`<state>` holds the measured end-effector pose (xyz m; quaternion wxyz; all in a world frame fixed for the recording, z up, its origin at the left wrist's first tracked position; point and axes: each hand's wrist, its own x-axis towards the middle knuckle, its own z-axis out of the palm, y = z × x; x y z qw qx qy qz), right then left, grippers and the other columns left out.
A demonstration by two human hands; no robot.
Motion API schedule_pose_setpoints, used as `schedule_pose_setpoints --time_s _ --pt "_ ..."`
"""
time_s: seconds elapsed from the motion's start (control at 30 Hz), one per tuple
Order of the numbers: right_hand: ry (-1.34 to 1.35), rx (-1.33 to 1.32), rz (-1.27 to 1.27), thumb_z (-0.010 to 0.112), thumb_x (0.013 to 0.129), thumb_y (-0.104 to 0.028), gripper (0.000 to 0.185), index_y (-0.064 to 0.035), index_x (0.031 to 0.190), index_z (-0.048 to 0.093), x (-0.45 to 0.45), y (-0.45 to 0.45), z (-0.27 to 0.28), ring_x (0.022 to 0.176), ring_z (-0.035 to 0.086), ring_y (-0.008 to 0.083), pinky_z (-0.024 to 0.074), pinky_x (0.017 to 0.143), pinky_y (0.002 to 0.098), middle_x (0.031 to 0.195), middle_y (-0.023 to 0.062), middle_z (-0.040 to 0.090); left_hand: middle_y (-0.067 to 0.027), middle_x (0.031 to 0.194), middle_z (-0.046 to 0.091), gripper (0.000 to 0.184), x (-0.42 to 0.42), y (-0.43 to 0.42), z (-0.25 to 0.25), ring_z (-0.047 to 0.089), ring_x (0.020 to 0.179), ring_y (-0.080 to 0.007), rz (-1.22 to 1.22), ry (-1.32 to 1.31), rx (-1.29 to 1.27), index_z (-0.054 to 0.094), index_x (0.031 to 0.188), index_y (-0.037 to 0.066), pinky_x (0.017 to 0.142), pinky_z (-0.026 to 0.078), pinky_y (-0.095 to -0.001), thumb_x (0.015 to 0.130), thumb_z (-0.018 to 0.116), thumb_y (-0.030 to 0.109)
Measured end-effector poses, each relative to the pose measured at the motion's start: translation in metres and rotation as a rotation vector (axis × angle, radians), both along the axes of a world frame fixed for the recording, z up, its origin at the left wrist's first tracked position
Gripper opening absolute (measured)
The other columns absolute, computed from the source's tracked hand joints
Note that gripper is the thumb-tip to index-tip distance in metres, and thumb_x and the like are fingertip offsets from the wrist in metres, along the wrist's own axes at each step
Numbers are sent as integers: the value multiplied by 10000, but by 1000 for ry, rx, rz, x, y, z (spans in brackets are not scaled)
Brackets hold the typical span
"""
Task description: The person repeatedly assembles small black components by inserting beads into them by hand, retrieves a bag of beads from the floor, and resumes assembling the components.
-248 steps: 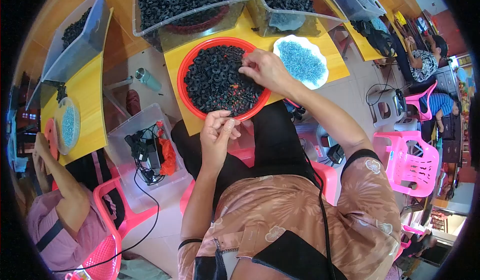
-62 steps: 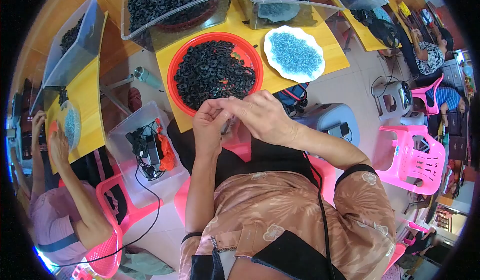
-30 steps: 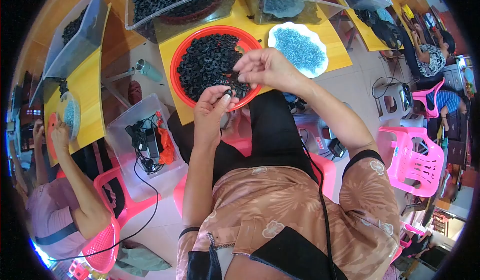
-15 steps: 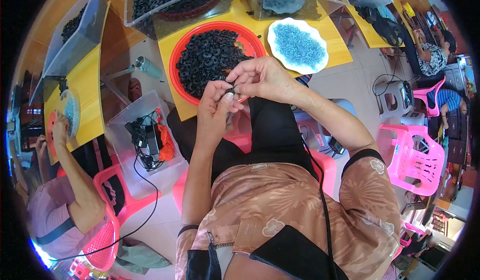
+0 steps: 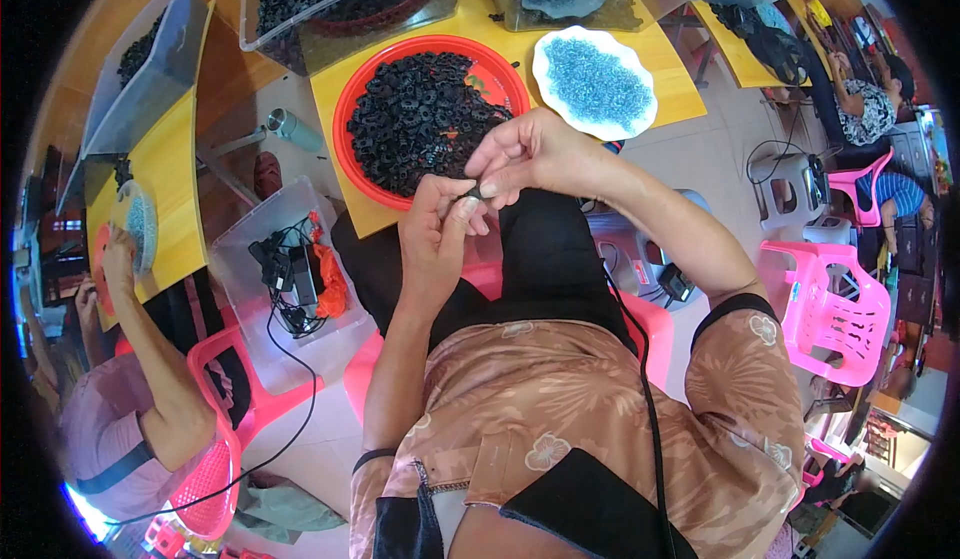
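My left hand [image 5: 436, 227] pinches a small black part [image 5: 474, 191] between thumb and fingers, above my lap at the table's near edge. My right hand [image 5: 520, 159] meets it from the right, its thumb and fingertips closed on the same part. Just beyond my hands is a red round tray [image 5: 345, 119] heaped with small black ring-like parts [image 5: 420, 109]. To its right lies a white scalloped plate [image 5: 546, 89] of tiny clear-blue pieces [image 5: 598, 81]. Whether a blue piece is between my fingers is too small to tell.
Clear bins [image 5: 360, 9] of black parts stand at the back of the yellow table [image 5: 680, 89]. A clear box [image 5: 250, 309] with cables and an orange bag sits at left. Another person [image 5: 150, 399] works at the left table. A pink chair [image 5: 830, 309] is at right.
My hands have come slightly lower and stay together on the black part. The view has shifted slightly, so the tray and plate appear a little higher.
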<state>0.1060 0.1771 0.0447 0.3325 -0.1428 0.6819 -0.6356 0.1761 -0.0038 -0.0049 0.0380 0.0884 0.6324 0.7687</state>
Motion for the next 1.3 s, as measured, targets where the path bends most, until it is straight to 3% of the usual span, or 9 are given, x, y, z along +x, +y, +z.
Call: schedule_pose_setpoints --time_s 0.17,0.57,0.77,0.9,1.03,1.07,1.17,1.23,1.3 --pt "-190 97 96 738 768 -108 166 8 874 686 -10 7 1 658 651 125 534 597 248 766 87 681 -67 812 614 93 3 -1 10 539 673 -70 -13 9 -20 514 1010 -10 613 445 -208 928 477 14" --pt "-259 49 83 779 731 -115 155 -18 767 664 5 5 -12 583 635 115 523 541 235 693 60 658 -56 781 612 78 7 -5 1 560 667 -70 -122 56 -155 527 978 -21 610 461 -215 913 485 -18" --pt "-227 80 119 750 766 -134 163 -8 819 661 3 13 4 609 643 117 530 569 238 732 75 669 -93 902 633 250 8 0 6 613 737 -114 -147 -22 -48 456 1137 -11 664 493 -243 895 515 -6" --pt "-59 106 74 666 797 -93 99 -7 846 670 -30 32 33 610 648 109 538 559 235 753 64 678 -102 990 626 422 11 6 19 611 776 -117 -40 20 -23 375 1270 8 689 493 -240 883 544 6" --pt "520 289 -236 680 803 -184 157 -30 825 660 -97 65 72 551 610 88 503 502 229 697 37 644 -101 939 622 469 15 -9 47 563 746 -99 91 140 -67 362 1305 30 633 468 -223 865 496 -61" --pt "552 359 -382 678 811 -194 156 -47 864 666 -115 72 77 561 613 87 498 507 232 715 30 643 -90 869 621 463 20 -14 60 557 750 -99 174 232 -114 385 1282 28 568 450 -214 849 505 -81" --pt "1124 547 -724 672 823 -228 273 -27 1008 660 -142 78 83 579 606 116 505 572 260 772 64 674 -28 801 600 295 54 -20 114 529 699 -93 406 482 48 451 1140 72 510 403 -218 862 534 17" --pt "1220 607 -681 677 789 -253 251 -55 944 690 -128 58 83 695 670 234 527 698 330 851 114 689 7 753 562 90 88 -32 145 507 662 -101 435 688 183 506 956 116 503 382 -262 873 533 96" --pt "1123 501 -507 681 778 -244 209 -88 915 700 -118 32 54 791 664 235 517 741 353 853 104 687 21 726 524 50 104 -37 167 473 633 -89 463 994 277 493 901 120 496 349 -249 876 536 112"
